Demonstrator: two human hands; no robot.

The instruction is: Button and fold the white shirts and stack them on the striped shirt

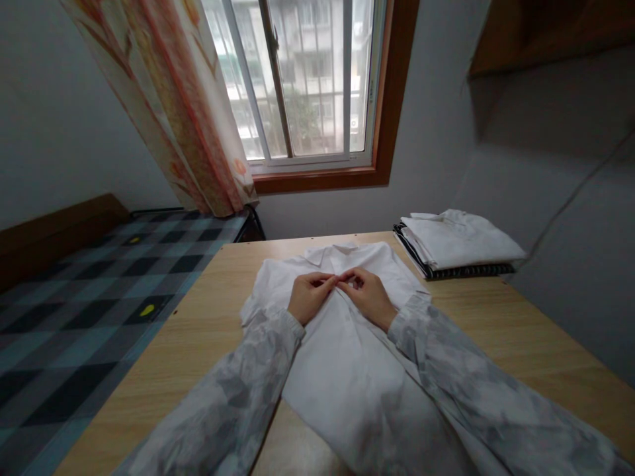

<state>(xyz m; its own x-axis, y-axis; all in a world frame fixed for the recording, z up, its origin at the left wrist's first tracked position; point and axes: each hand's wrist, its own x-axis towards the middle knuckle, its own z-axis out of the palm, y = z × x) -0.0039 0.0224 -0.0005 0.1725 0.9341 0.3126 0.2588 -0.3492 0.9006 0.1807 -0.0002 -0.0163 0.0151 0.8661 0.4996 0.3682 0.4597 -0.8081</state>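
Note:
A white short-sleeved shirt [347, 370] lies spread on the wooden table, its collar toward the window and its lower part toward me. My left hand [312, 296] pinches the shirt's front placket below the collar. Right beside it, my right hand [366, 296] pinches the same strip of cloth, and the fingertips of both hands meet there. Any button between the fingers is too small and covered to make out. Both forearms, in grey patterned sleeves, rest over the sides of the shirt.
Folded clothes [459, 241], white over black, are stacked at the table's back right corner. The wooden table [198, 344] borders a bed with a checked cover [99, 317] on the left. Behind are a window [307, 79] and a flowered curtain [183, 99]. A wooden shelf [555, 39] hangs upper right.

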